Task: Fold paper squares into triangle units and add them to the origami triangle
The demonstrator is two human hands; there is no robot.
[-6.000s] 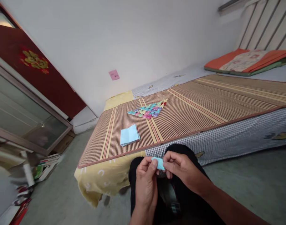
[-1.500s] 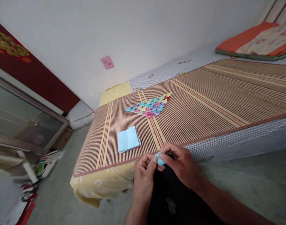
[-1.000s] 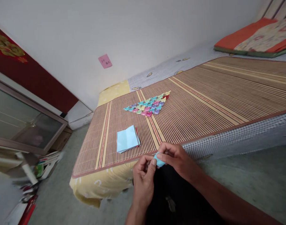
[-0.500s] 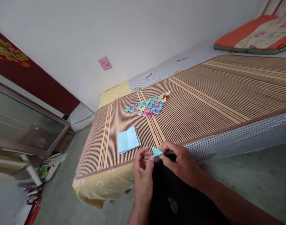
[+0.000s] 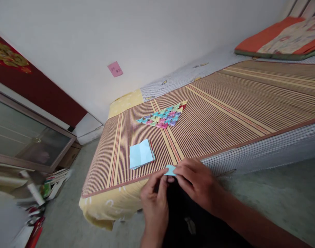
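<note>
A small folded piece of light blue paper (image 5: 170, 170) is pinched between my two hands near the front edge of the bed. My left hand (image 5: 154, 194) grips its left end with thumb and forefinger. On the other end, the fingers of my right hand (image 5: 196, 181) are closed and cover part of it. Just beyond my left hand lies a stack of square light blue paper (image 5: 142, 154) on the striped mat. Farther back, many small folded paper pieces (image 5: 164, 116) in several colours sit in slanting rows.
The striped mat (image 5: 211, 113) covers the bed, with a yellow cloth (image 5: 113, 203) hanging at the near corner. Folded orange bedding (image 5: 276, 36) rests at the far right. A pink note (image 5: 115, 69) is on the wall. A glass-fronted cabinet (image 5: 30, 137) and piled items stand left.
The folded paper has turned from a raised, pointed shape to a flatter piece. My left fingers have closed on its left end, and my right fingers now cover more of it.
</note>
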